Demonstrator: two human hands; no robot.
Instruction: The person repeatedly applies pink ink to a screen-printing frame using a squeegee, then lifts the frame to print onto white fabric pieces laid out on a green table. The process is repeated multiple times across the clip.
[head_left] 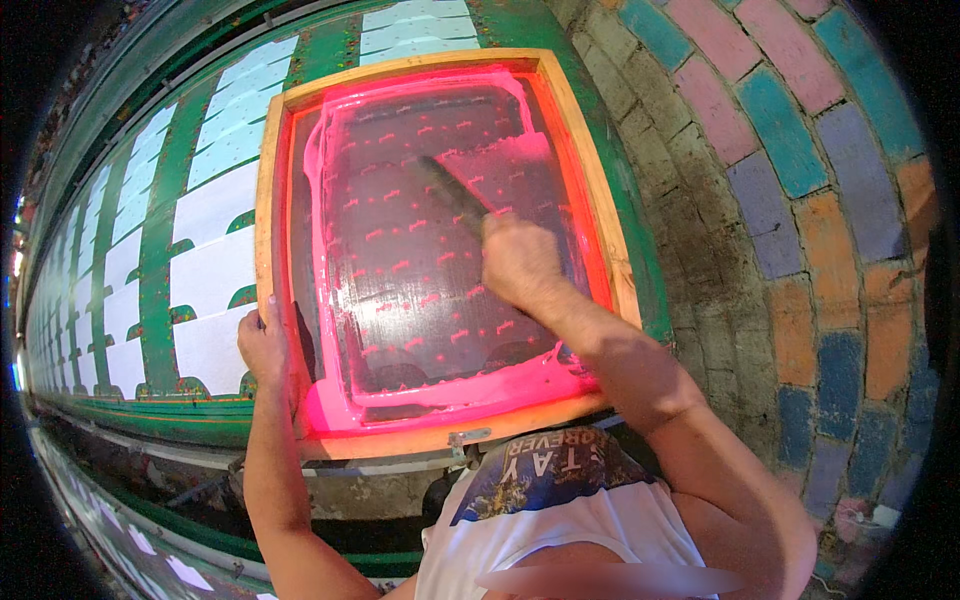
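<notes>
A wooden-framed printing screen (585, 170) lies on the long green table, its dark mesh dotted with rows of small pink marks. Bright pink ink (330, 410) lines the mesh edges and covers a patch near the upper right. My right hand (520, 260) is closed on a dark squeegee (455, 190), held diagonally over the mesh, its far end blurred. My left hand (263, 340) grips the left rail of the frame near its lower part. A small metal fitting (466, 442) sits at the frame's near edge, just beyond my white printed shirt.
The green table (155, 250) runs to the left with rows of white cut pieces (215, 210). A concrete strip (680, 200) and a wall of painted bricks (840, 190) flank it on the right. Another green rail with white pieces (185, 570) shows at the lower left.
</notes>
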